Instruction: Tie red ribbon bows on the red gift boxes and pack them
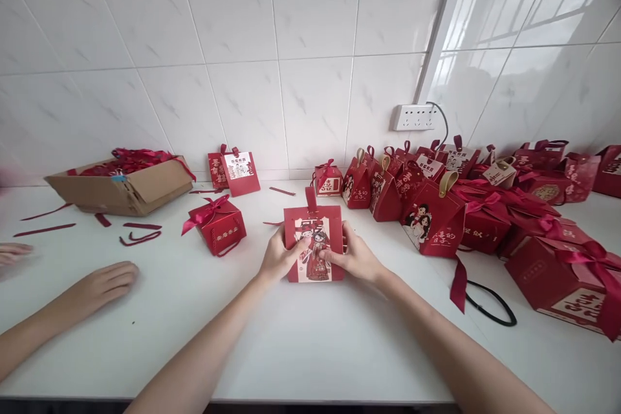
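Note:
A red gift box (317,213) with a ribbon loop on top and two printed figures on its front stands between my hands in the middle of the table. My left hand (280,252) grips its left side, the thumb lying across the front. On the right side my right hand (359,251) holds it the same way, thumb pressed on the print. The other fingers are partly hidden behind the box. Just left of it sits a small red box with a bow (220,229).
Many red gift boxes (434,223) crowd the right side, with a black cord loop (492,304) in front. At the left stand a cardboard box (140,197) of red ribbons and loose ribbon strips (140,236). Another person's hand (109,281) rests on the white table (272,349).

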`<state>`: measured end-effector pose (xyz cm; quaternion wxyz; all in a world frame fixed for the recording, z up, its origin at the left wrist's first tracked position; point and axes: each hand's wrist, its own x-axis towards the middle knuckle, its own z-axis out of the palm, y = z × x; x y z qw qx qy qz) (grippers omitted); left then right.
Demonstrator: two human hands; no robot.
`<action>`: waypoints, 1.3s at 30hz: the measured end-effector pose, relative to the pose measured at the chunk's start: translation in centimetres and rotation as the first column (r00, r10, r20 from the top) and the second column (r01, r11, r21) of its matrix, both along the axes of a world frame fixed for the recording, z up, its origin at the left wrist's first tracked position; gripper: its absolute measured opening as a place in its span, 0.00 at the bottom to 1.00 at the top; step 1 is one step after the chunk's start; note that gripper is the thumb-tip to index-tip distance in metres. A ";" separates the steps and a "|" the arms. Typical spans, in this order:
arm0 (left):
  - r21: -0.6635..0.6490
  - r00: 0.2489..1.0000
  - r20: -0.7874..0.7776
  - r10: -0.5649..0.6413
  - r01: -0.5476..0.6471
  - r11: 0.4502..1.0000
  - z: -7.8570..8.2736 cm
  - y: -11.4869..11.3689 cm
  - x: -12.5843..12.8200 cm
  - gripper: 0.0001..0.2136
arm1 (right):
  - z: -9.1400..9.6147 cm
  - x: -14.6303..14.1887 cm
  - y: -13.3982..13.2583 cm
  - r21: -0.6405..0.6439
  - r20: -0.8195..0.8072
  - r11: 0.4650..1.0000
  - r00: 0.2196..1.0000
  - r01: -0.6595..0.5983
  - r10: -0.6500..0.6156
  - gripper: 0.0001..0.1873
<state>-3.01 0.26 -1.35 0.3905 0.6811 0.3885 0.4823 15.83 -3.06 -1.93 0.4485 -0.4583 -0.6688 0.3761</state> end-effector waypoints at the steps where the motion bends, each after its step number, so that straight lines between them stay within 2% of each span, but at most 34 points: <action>1: 0.010 1.000 0.009 0.002 -0.002 1.000 0.1 -0.1 0.1 0.18 | 0.2 0.1 0.0 -0.004 -0.001 1.000 1.000 -0.004 0.004 0.31; 4: 0.065 0.999 0.026 0.029 -0.031 0.997 0.4 -0.6 0.3 0.16 | 0.8 0.3 -0.3 0.016 -0.024 0.999 0.999 -0.035 0.035 0.31; 6: 0.126 0.999 0.010 0.045 -0.046 0.991 0.2 -1.0 0.6 0.16 | 1.2 0.3 -0.6 0.104 -0.065 0.994 0.998 -0.019 0.026 0.29; 8: 0.144 1.000 -0.020 0.017 -0.014 0.990 -0.3 -1.3 1.0 0.17 | 1.6 0.3 -0.9 0.243 -0.128 0.965 0.989 0.097 -0.068 0.26; 11: 0.034 0.997 -0.037 -0.072 0.073 0.997 -1.1 -1.4 1.6 0.21 | 1.9 0.1 -0.9 0.352 -0.185 0.887 0.951 0.300 -0.248 0.15; 13: -0.041 0.990 0.000 -0.142 0.141 0.989 -1.1 -1.2 1.8 0.23 | 1.8 0.0 -0.8 0.344 -0.179 0.879 0.942 0.330 -0.283 0.09; 16: -0.038 0.968 0.139 -0.211 0.218 0.975 0.1 -1.1 1.8 0.23 | 2.0 0.0 -0.9 0.308 -0.187 0.912 0.957 0.272 -0.223 0.08; 19: 0.037 0.968 0.222 -0.119 0.113 0.993 1.8 -1.4 1.8 0.19 | 2.6 -0.2 -1.3 0.303 -0.182 0.928 0.969 0.218 -0.168 0.09; 22: 0.104 0.989 0.146 -0.023 0.008 0.995 2.7 -2.0 1.9 0.13 | 3.3 -0.4 -2.0 0.297 -0.207 0.934 0.968 0.198 -0.139 0.09; 27: 0.152 0.998 0.063 0.000 -0.010 0.988 2.5 -2.5 1.9 0.13 | 3.7 -0.7 -2.5 0.239 -0.252 0.953 0.960 0.185 -0.123 0.08; 35: 0.096 0.992 0.125 -0.003 -0.009 0.995 2.1 -2.3 2.4 0.15 | 4.0 -0.7 -2.2 0.162 -0.304 0.978 0.950 0.132 -0.077 0.11; 39: 0.094 0.991 0.133 0.008 -0.021 0.995 2.1 -2.5 2.5 0.17 | 4.0 -0.9 -2.2 0.166 -0.296 0.976 0.951 0.139 -0.085 0.09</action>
